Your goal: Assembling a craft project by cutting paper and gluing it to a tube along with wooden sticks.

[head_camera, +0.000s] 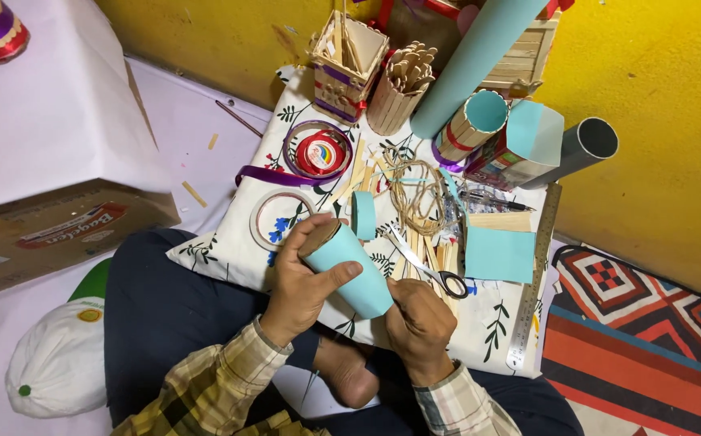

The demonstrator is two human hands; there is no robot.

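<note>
Person sits cross-legged on floor, plaid sleeves. Left hand (pixel 302 282) grips tube wrapped in light blue paper (pixel 349 266), thumb across it, tube tilted over lap. Right hand (pixel 419 323) touches tube's lower end. Floral cushion (pixel 229 250) just ahead carries scissors (pixel 427 266), twine coil (pixel 415 194), blue paper square (pixel 500 254), tape rolls (pixel 318 152), steel ruler (pixel 532 282) along right edge. Craft-stick holders (pixel 349 56) stand near yellow wall (pixel 649 73). Cardboard box (pixel 52 230) at left, patterned rug (pixel 641 339) at right.

Floral cushion (pixel 229 242) on the floor, bearing scissors (pixel 429 266), twine (pixel 415 194), tape rolls (pixel 279 218), steel ruler (pixel 532 282), blue paper (pixel 500 254), stick holders (pixel 399 89)
</note>
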